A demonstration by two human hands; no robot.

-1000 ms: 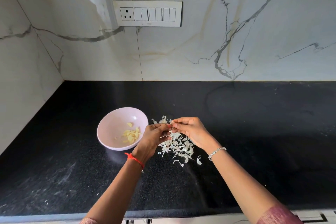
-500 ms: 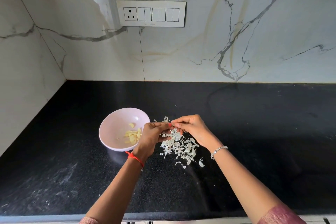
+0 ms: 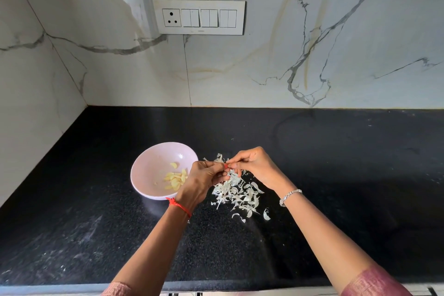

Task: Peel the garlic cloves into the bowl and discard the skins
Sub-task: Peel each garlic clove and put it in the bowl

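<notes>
A pale pink bowl stands on the black counter and holds several peeled yellow garlic cloves. To its right lies a heap of white garlic skins. Above that heap my left hand and my right hand meet fingertip to fingertip. Both pinch a small garlic clove between them, almost fully hidden by the fingers. My left wrist, with a red thread on it, overlaps the bowl's right rim.
The black stone counter runs wide to the right and toward the front edge. Marble walls close the back and left side. A white switch panel hangs on the back wall. A few stray skins lie apart from the heap.
The hands stay together over the skins with only slight finger movement on the clove. The view has shifted a little.
</notes>
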